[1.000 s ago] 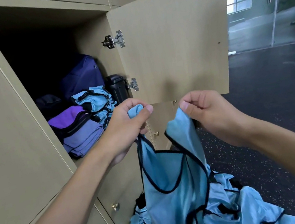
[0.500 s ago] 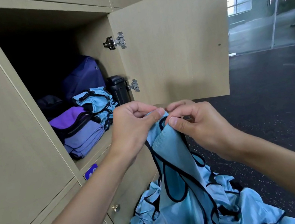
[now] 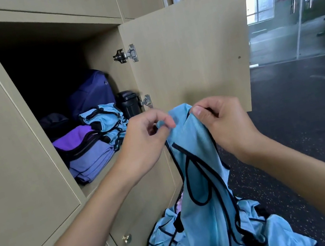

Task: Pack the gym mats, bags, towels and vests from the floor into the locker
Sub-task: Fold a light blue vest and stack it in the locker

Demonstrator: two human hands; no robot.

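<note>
A light-blue vest [image 3: 201,176] with black trim hangs in front of the open locker [image 3: 34,128]. My right hand [image 3: 223,127] pinches its top edge, and my left hand [image 3: 145,143] holds the fabric close beside it with curled fingers. Below lies a heap of more blue vests [image 3: 232,242] on the floor. Inside the locker sit folded blue vests [image 3: 104,120], folded purple towels [image 3: 89,157], a dark purple bag [image 3: 91,92] and a black case [image 3: 129,104].
The locker door [image 3: 188,53] stands open to the right, just behind my hands. Closed locker fronts with brass knobs [image 3: 126,238] lie below. Dark speckled floor [image 3: 308,118] stretches right toward glass walls [image 3: 294,13].
My hands came together from holding the vest's shoulders apart, folding the vest lengthwise. They now hold its top edges side by side, slightly higher.
</note>
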